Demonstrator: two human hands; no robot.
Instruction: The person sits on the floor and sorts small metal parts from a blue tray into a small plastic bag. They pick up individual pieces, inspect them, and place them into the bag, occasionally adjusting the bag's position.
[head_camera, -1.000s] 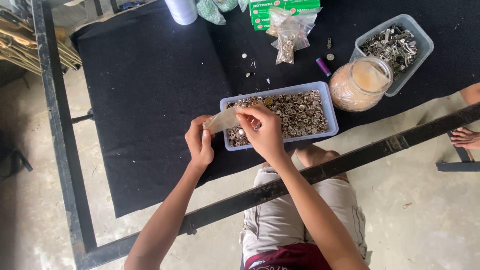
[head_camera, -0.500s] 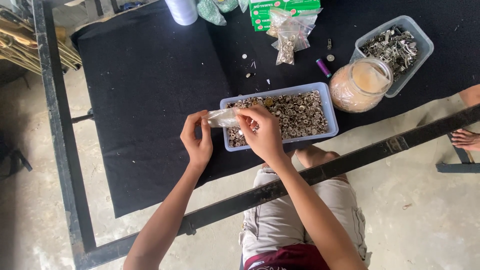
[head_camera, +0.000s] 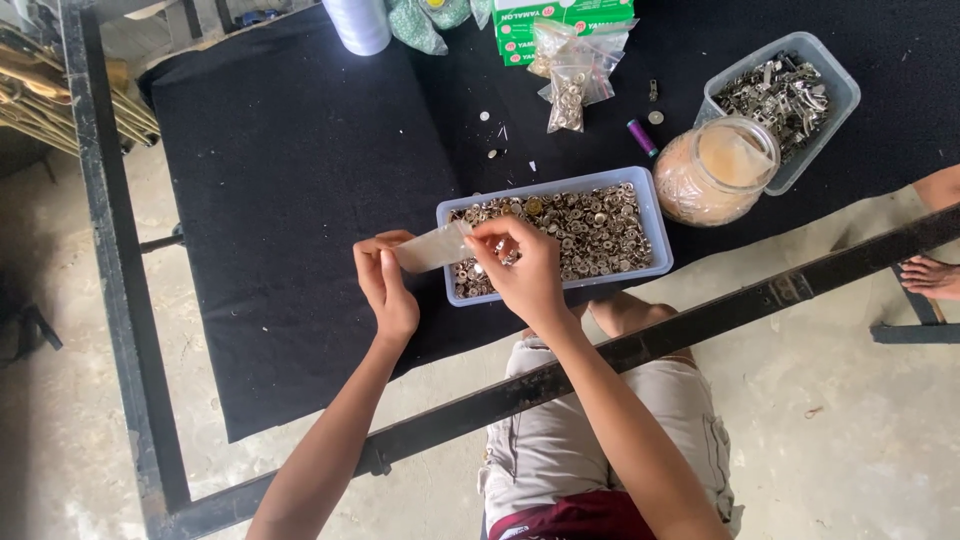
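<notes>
Left hand: our left hand (head_camera: 388, 283) pinches the left end of a small clear plastic bag (head_camera: 432, 248), fingers closed on it.
Right hand: our right hand (head_camera: 520, 270) closes thumb and fingertips on the bag's right end, at its mouth; whether a small piece sits between the fingertips we cannot tell.
Bag position: held in the air over the left rim of the blue-rimmed tray of metal snaps (head_camera: 560, 232), between our two hands.
Long axis: the bag runs roughly from 8 o'clock to 2 o'clock, its right end slightly higher.
Key relation: the snaps lie just at 3 o'clock of the bag's mouth, directly under our right hand, which is the nearer hand to them.
Round jar: a clear, peach-tinted jar (head_camera: 717, 170) stands at 2 o'clock of the tray, near it.
Second tub: a clear tub of grey metal clips (head_camera: 785, 95) touches the jar at its 1 o'clock.
Small packets: clear bags of fasteners (head_camera: 570, 75) lie at 12 o'clock of the tray.
Box: a green and white carton (head_camera: 565, 15) sits behind those packets at the table's far edge.
Surface: black cloth table (head_camera: 280, 170).
</notes>
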